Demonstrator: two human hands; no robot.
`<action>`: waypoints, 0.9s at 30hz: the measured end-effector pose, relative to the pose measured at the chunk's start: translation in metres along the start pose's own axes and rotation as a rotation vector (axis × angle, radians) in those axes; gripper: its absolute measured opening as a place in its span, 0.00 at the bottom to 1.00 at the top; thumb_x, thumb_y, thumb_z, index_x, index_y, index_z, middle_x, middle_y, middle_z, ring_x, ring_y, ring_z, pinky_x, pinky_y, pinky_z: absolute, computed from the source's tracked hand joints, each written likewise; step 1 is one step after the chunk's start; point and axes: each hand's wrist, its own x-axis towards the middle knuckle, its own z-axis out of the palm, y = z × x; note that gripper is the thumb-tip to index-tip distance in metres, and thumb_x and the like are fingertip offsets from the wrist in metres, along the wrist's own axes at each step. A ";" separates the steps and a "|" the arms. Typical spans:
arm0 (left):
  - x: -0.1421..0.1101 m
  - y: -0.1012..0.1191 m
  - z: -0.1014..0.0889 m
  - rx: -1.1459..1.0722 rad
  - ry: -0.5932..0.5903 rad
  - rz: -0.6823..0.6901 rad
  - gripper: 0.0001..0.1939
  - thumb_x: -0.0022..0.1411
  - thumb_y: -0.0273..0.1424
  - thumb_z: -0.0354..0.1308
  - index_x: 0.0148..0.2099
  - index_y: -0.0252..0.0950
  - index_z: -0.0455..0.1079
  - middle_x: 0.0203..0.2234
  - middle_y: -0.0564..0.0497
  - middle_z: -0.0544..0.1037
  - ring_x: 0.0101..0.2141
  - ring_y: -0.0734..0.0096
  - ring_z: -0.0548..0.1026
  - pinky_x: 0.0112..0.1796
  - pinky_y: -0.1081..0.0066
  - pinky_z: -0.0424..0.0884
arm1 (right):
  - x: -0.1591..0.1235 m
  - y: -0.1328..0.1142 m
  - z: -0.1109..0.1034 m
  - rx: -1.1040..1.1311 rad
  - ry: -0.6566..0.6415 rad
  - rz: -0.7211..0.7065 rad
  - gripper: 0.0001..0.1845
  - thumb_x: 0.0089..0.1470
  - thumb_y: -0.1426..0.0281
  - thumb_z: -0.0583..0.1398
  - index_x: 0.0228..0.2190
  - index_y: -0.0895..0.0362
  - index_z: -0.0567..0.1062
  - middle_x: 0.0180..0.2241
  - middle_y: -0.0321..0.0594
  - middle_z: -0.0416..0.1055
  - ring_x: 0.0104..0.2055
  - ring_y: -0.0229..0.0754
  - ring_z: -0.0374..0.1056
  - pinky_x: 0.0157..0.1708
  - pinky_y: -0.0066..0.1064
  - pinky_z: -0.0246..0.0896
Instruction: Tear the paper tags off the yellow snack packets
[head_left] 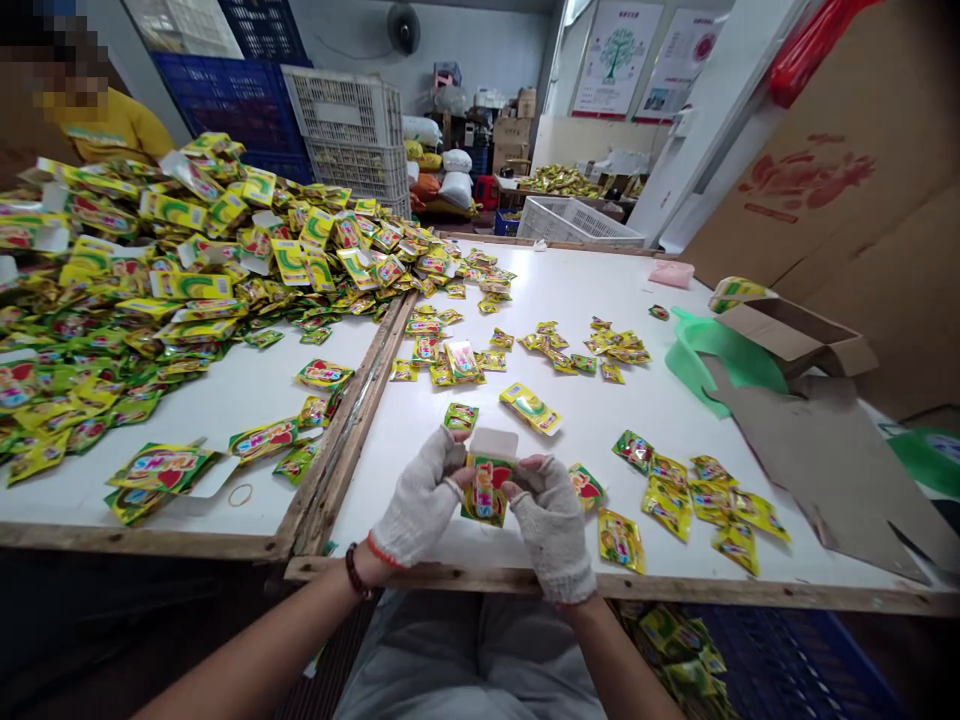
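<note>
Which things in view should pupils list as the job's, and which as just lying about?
Apparently the job's: left hand, right hand, small open-flapped box they hold, loose sachets.

Apparently lying about: pink item, green plastic piece, flat cardboard.

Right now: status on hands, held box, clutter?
Left hand, right hand: both on small box, white flap open. Yellow box just beyond. Loose packets to the right.

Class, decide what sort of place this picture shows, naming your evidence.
Probably a packing workshop: a heap of small packets and boxes on a table, stacked white crates behind it, and a gloved left hand and gloved right hand holding an open carton.
</note>
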 end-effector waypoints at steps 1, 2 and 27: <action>-0.011 -0.006 0.000 -0.031 0.015 -0.038 0.19 0.61 0.29 0.52 0.53 0.35 0.56 0.43 0.47 0.74 0.39 0.70 0.74 0.42 0.68 0.71 | -0.003 0.004 0.004 0.014 -0.035 0.011 0.10 0.49 0.70 0.60 0.34 0.54 0.65 0.36 0.41 0.75 0.40 0.43 0.73 0.39 0.34 0.71; -0.019 -0.011 -0.001 -0.032 0.022 -0.068 0.18 0.60 0.29 0.52 0.53 0.35 0.56 0.43 0.46 0.74 0.39 0.69 0.75 0.42 0.67 0.71 | -0.006 0.007 0.005 0.007 -0.072 0.024 0.10 0.50 0.70 0.60 0.35 0.54 0.65 0.36 0.41 0.75 0.40 0.43 0.73 0.39 0.34 0.71; -0.006 0.007 -0.002 0.055 -0.179 -0.175 0.10 0.55 0.34 0.58 0.34 0.30 0.70 0.26 0.52 0.73 0.29 0.73 0.69 0.30 0.75 0.65 | 0.007 -0.024 -0.019 -0.588 -0.274 -0.105 0.09 0.53 0.69 0.57 0.30 0.57 0.77 0.28 0.39 0.77 0.30 0.41 0.72 0.31 0.30 0.68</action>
